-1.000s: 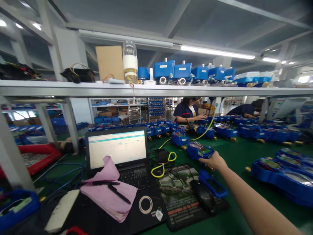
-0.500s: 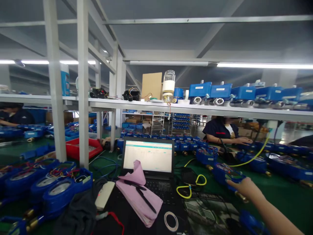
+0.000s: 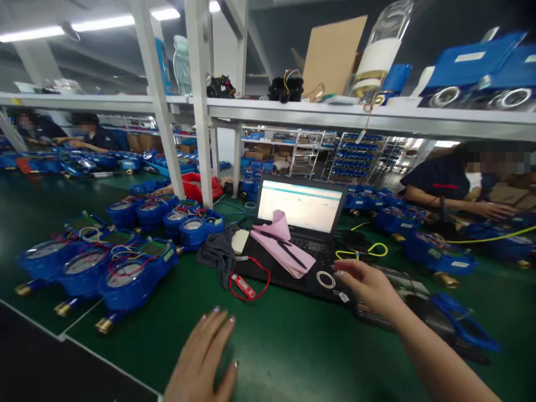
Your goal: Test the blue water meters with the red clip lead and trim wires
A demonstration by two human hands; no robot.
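My left hand [image 3: 205, 357] lies flat on the green table top [image 3: 293, 340] near the front edge, fingers stretched out, holding nothing. My right hand [image 3: 368, 287] hovers over the front right corner of the black laptop [image 3: 299, 223], fingers spread and empty, next to a white ring [image 3: 325, 279]. A pink cloth [image 3: 282, 248] with a black pen on it covers part of the keyboard. Blue water meters [image 3: 125, 276] with loose wires lie in a group to the left of my left hand.
A red tag on a red cord [image 3: 245, 285] lies before the laptop. A mouse pad with a black mouse [image 3: 422, 307] and a blue meter cover [image 3: 464, 326] sit at right. A shelf [image 3: 335, 114] overhead carries blue meters and a bottle. Seated people work at right and far left.
The view has swung left and down. My right hand has left the blue meter and come back to the laptop corner. My left hand has come into view on the table.
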